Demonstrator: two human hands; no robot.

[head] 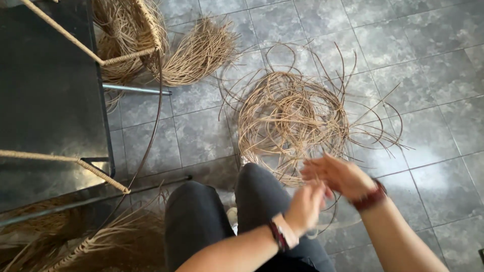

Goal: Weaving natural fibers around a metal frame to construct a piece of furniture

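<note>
My left hand (306, 207) and my right hand (339, 175) meet low in the middle, above my dark-trousered knees (222, 201). Both are blurred by motion. Thin tan cane strands (322, 194) run between the fingers of the two hands, and the fingers look curled around them. Just beyond the hands, a loose tangled coil of cane strands (292, 116) lies on the grey tiled floor. Each wrist wears a dark red band.
A dark metal frame (108, 126) with woven cane edges (65, 160) stands at the left. A second bundle of cane (199, 53) lies on the floor at the top, beside a partly woven piece (126, 35). More strands spread at bottom left (101, 236).
</note>
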